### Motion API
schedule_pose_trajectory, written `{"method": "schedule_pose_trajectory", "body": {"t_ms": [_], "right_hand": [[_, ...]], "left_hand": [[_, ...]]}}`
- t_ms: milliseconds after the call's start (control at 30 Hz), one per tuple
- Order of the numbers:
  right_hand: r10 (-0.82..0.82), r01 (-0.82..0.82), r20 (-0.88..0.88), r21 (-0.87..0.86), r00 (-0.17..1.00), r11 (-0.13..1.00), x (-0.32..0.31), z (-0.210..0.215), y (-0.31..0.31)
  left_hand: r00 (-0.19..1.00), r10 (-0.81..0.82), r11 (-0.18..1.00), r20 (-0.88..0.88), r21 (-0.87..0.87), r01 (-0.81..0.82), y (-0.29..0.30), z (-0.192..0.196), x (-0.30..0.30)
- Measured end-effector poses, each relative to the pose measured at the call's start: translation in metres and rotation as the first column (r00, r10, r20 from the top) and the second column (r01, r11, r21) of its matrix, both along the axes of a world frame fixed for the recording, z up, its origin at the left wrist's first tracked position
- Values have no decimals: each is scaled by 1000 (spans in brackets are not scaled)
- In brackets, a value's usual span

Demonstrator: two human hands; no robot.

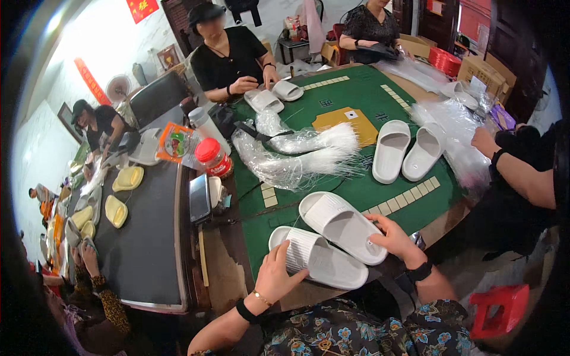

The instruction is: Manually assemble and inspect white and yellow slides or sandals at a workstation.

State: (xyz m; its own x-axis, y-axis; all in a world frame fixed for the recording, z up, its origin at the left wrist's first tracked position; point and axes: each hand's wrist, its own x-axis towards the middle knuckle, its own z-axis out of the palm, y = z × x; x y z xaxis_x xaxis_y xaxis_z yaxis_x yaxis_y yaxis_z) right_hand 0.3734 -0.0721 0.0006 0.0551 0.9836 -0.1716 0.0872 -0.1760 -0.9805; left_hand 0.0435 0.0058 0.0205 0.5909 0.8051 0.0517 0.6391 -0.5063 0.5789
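Garment (332, 338), lower middle of the frame: black ground, printed with blue multi-petalled flowers, orange-gold blooms and small leaf motifs. Left wrist: plain black wristband (247, 310) and, between it and the ungloved left hand (276, 274), a thin gold-toned bracelet (262, 298). Right wrist, lower right of centre: a broad black wristband (420, 271), adjoining an ungloved right hand (393, 238); both forearms uncovered near the wrists.

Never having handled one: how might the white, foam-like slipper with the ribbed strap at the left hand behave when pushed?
The white slipper probably keeps its shape, as its strap stands arched. Its thick, foam-like look suggests lightness. Lying flat and broad, it would likely slide, not roll.
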Motion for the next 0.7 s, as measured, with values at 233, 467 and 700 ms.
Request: {"method": "schedule_pose_trajectory", "body": {"t_ms": [233,467,700], "right_hand": [[80,-48,423,-86,903,995,-39,14,-8],[199,-188,600,-82,775,979,-69,6,-2],[335,-322,677,-151,655,935,-72,19,22]], "left_hand": [[1000,-18,999,-19,47,19,23,-2,-22],[1000,-4,994,10,112,2,51,-2,-64],[987,117,993,113,-6,-117,44,-18,-61]]}}
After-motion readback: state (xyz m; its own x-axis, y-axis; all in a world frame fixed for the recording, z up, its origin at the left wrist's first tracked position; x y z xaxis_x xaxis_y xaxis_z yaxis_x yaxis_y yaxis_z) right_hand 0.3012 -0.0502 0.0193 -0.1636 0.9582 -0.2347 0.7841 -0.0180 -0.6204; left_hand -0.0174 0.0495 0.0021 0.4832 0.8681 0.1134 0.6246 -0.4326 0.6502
